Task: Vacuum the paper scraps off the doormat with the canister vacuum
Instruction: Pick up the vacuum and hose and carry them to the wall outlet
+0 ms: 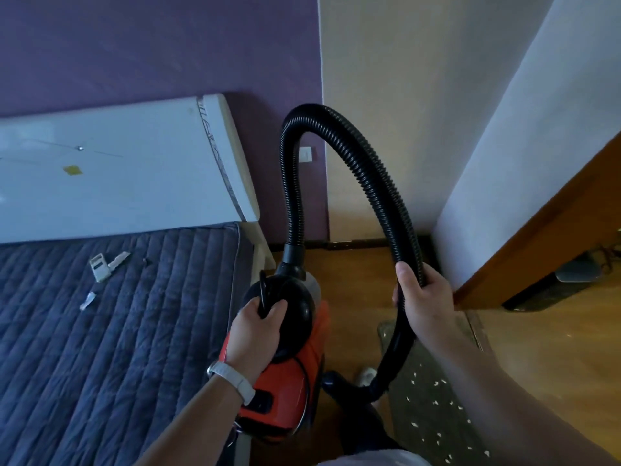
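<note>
Canister vacuum [285, 391] held aloft; no writing legible.

- Home bedroom, by the look of it.
- Bed [117, 331] with quilted grey-blue cover and white headboard [111, 173] against a purple wall [151, 45].
- Wooden floor [554, 358], doormat [433, 408] beside an open wooden door [544, 230].

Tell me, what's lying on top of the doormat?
Lots of little white paper scraps are scattered over the doormat. The black hose crosses its near edge, and the right arm covers part of the doormat, so anything under there can't be seen.
</note>
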`<state>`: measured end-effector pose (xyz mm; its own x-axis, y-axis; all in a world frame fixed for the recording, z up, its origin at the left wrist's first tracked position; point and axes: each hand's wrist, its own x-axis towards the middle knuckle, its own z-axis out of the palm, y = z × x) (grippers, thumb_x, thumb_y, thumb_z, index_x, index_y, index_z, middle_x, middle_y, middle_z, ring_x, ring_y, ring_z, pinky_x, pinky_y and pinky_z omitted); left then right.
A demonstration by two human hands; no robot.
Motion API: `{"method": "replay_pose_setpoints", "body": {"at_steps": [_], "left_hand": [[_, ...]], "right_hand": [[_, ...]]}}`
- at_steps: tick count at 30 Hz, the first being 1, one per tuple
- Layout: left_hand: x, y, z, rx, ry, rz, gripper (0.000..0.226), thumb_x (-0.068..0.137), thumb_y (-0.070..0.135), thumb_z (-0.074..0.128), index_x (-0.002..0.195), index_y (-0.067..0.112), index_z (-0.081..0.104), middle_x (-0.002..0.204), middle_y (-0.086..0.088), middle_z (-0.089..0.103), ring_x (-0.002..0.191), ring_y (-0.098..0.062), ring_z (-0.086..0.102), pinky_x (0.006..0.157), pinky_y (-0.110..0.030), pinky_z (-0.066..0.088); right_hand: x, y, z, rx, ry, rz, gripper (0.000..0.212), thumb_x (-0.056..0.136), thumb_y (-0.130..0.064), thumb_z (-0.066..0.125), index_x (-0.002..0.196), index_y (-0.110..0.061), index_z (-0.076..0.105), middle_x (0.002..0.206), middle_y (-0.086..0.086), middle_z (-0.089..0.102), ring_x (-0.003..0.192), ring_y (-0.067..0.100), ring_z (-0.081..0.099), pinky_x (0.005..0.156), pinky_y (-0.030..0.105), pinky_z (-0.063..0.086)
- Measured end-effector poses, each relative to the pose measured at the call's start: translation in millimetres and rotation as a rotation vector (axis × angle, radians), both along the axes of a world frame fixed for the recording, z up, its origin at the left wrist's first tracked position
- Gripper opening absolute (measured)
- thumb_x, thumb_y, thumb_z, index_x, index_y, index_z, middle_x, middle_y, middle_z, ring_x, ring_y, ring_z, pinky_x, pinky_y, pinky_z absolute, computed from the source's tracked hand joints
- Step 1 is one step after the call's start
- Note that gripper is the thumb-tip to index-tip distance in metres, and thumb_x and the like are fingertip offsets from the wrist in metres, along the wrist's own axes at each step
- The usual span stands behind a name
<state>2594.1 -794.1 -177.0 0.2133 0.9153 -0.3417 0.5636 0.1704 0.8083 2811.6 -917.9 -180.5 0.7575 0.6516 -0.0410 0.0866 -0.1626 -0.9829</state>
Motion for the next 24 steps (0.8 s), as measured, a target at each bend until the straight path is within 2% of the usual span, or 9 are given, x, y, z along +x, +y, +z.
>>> {"method": "replay_pose_setpoints", "body": {"at_steps": [2,7,11,15,18,21,24], "left_hand": [[27.3,21.0,3.4,-0.007,0.007,-0.008,0.019,0.091,0.036,0.062,0.083,0.019,0.064,0.067,-0.003,0.07,0.053,-0.016,0.066,0.045,-0.03,0.051],[89.2,74.7,5.8,0.004,0.031,-0.058,0.015,0.091,0.038,0.062,0.084,0.024,0.064,0.065,0.002,0.068,0.058,-0.014,0.066,0.047,-0.028,0.048],[128.1,101.2,5.5,0.021,0.026,-0.118,0.013,0.091,0.035,0.063,0.082,0.026,0.063,0.066,0.003,0.067,0.059,-0.015,0.065,0.05,-0.029,0.049],[163.7,138.0,2.2,0.001,0.052,-0.206,0.015,0.09,0.04,0.062,0.084,0.026,0.064,0.068,0.0,0.067,0.064,-0.019,0.066,0.052,-0.03,0.049],[187.8,165.6,-11.1,-0.015,0.085,-0.297,0.018,0.087,0.044,0.063,0.085,0.026,0.066,0.073,0.0,0.069,0.069,-0.019,0.068,0.058,-0.035,0.056],[210.3,191.1,-26.3,-0.021,0.1,-0.401,0.021,0.084,0.05,0.063,0.089,0.03,0.065,0.079,0.002,0.072,0.073,-0.017,0.069,0.065,-0.041,0.059],[234.4,220.7,-39.0,-0.016,0.132,-0.551,0.02,0.087,0.048,0.061,0.091,0.029,0.065,0.084,0.004,0.07,0.078,-0.015,0.067,0.067,-0.035,0.055]], "right_hand": [[24.4,22.9,-4.3,-0.023,0.039,-0.01,0.037,0.096,-0.034,0.06,0.067,-0.011,0.056,0.051,-0.002,0.054,0.045,0.009,0.05,0.043,0.019,0.041],[81.4,68.2,-3.0,-0.03,0.116,-0.038,0.031,0.096,-0.027,0.059,0.07,-0.012,0.054,0.051,-0.007,0.05,0.044,0.005,0.047,0.042,0.017,0.04],[111.5,91.1,-0.1,-0.02,0.098,-0.103,0.031,0.097,-0.028,0.057,0.07,-0.014,0.055,0.053,-0.006,0.052,0.046,0.006,0.049,0.043,0.018,0.041],[134.2,105.5,0.6,-0.033,0.136,-0.18,0.029,0.097,-0.03,0.056,0.073,-0.012,0.057,0.057,0.001,0.055,0.048,0.012,0.052,0.044,0.022,0.044],[149.9,117.8,-5.4,-0.052,0.16,-0.278,0.028,0.098,-0.032,0.055,0.077,-0.013,0.058,0.059,0.005,0.057,0.051,0.017,0.055,0.048,0.027,0.046],[159.5,128.8,-12.6,-0.045,0.206,-0.364,0.026,0.099,-0.034,0.055,0.081,-0.015,0.058,0.061,0.009,0.057,0.053,0.018,0.055,0.05,0.026,0.047],[168.3,140.0,-17.3,-0.047,0.257,-0.485,0.027,0.098,-0.034,0.056,0.082,-0.013,0.059,0.063,0.012,0.058,0.053,0.02,0.054,0.049,0.024,0.047]]}}
